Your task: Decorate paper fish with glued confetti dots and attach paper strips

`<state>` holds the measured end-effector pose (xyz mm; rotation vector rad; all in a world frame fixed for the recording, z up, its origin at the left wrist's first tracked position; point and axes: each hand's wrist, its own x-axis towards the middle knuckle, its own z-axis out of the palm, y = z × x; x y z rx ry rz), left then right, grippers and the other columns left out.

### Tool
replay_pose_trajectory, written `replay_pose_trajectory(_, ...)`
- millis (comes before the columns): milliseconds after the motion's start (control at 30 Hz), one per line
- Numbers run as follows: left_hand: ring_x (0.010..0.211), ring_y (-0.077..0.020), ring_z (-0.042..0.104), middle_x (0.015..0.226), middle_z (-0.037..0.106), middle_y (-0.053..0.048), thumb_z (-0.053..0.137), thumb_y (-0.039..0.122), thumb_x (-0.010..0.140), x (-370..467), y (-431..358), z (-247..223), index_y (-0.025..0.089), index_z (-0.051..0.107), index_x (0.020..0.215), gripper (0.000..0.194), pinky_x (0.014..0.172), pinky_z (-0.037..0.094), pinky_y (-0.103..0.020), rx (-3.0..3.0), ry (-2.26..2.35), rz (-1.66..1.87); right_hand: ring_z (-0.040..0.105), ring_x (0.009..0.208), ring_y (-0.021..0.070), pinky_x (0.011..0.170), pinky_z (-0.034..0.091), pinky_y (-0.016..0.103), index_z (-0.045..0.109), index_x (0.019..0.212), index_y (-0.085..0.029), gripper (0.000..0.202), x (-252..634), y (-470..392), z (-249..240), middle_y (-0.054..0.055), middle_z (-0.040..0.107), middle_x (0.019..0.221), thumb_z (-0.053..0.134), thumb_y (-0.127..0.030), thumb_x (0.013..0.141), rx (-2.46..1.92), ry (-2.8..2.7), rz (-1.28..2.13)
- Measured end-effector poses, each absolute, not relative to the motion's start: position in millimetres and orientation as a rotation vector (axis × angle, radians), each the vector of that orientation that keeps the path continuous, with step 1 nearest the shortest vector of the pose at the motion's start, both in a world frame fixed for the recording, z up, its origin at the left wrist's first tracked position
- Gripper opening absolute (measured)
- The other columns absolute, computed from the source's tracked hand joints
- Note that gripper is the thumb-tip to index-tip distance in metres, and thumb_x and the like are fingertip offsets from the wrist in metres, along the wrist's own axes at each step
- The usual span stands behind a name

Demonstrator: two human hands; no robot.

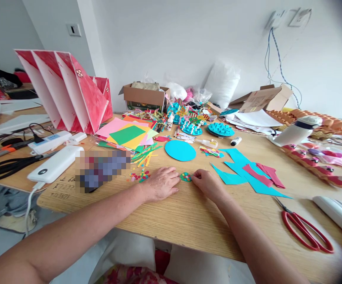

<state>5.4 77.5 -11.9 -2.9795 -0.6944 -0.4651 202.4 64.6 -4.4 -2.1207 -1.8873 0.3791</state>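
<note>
Between my hands lies a small green paper disc (185,176) covered with coloured dots. My right hand (209,184) pinches at its right edge with thumb and forefinger. My left hand (162,184) rests flat on the table at the disc's left, fingers stretched out, their tips close to or touching it. Beside my left hand is a scatter of loose paper dots (144,174). A large blue paper oval (180,150) lies just beyond the disc. Blue paper offcuts (233,178) and pinkish-red paper scraps (258,176) lie to the right of my right hand.
Red-handled scissors (302,230) lie at the right front. Stacked coloured paper (127,136) and thin paper strips (147,154) are at the left, near a white power bank (55,163) and red divider rack (82,90). Glue bottles (170,121) and blue crafts (220,129) stand behind.
</note>
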Motion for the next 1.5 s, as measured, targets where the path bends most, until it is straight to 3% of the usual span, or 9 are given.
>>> replay_pose_trajectory(867, 0.111, -0.0225, 0.040, 0.110, 0.055, -0.007, 0.051, 0.030, 0.081, 6, 78, -14, 0.013, 0.053, 0.103, 0.028, 0.092, 0.035, -0.035, -2.978, -0.703, -0.455, 0.048, 0.055, 0.0126, 0.049, 0.027, 0.023, 0.056, 0.063, -0.019, 0.013, 204, 63, -8, 0.002, 0.059, 0.060, 0.049, -0.029, 0.069, -2.033, -1.847, 0.416)
replay_pose_trajectory(1167, 0.111, -0.0207, 0.040, 0.110, 0.054, -0.007, 0.051, 0.030, 0.081, 4, 77, -10, 0.014, 0.052, 0.104, 0.027, 0.093, 0.035, -0.034, -2.984, -0.704, -0.445, 0.044, 0.046, 0.0096, 0.044, 0.031, 0.021, 0.061, 0.071, -0.018, 0.023, 218, 56, 4, -0.003, 0.055, 0.053, 0.041, -0.030, 0.072, -1.930, -1.775, 0.577)
replay_pose_trajectory(1400, 0.111, -0.0214, 0.040, 0.110, 0.055, -0.006, 0.051, 0.029, 0.081, 5, 77, -12, 0.014, 0.053, 0.102, 0.026, 0.094, 0.034, -0.035, -2.988, -0.689, -0.461, 0.057, 0.075, 0.0150, 0.069, 0.041, 0.025, 0.066, 0.076, -0.021, 0.020, 224, 54, -6, 0.000, 0.066, 0.081, 0.047, -0.025, 0.071, -1.677, -1.950, 0.545)
replay_pose_trajectory(1500, 0.111, -0.0215, 0.039, 0.110, 0.055, -0.006, 0.051, 0.029, 0.081, 5, 77, -12, 0.014, 0.052, 0.103, 0.027, 0.094, 0.033, -0.034, -2.987, -0.698, -0.457, 0.058, 0.076, 0.0149, 0.070, 0.042, 0.025, 0.067, 0.078, -0.022, 0.021, 223, 54, -8, 0.001, 0.066, 0.081, 0.047, -0.024, 0.073, -1.654, -2.011, 0.492)
